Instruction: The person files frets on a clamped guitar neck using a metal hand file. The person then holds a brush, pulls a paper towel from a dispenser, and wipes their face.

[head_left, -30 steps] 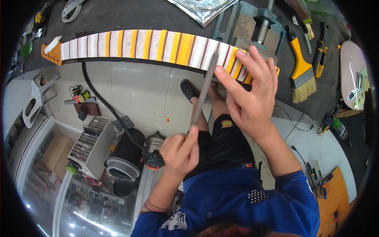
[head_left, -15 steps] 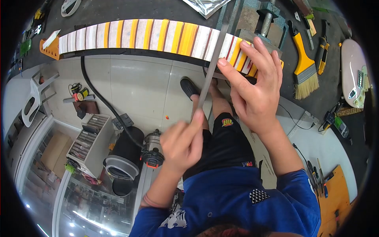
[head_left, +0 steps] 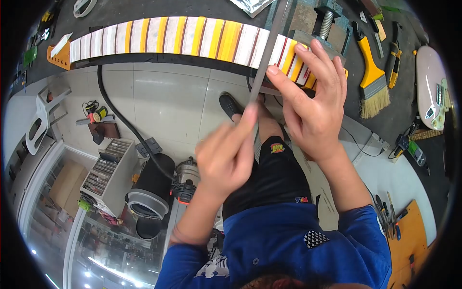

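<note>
"TNT" patch and seemingly "PBA" mark on black shorts

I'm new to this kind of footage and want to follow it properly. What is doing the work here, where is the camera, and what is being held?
No machine here: you see a person's two bare hands. The camera is worn on the head, looking forward and down, which is why the person's own blue shirt shows at the bottom.

The left hand holds a long metal file, which crosses over a guitar neck. The neck is covered in white and yellow tape strips. The right hand touches the neck just beside the file.

On the dark workbench are a vise, a yellow-handled paintbrush, a utility knife and a pale guitar body.
</note>
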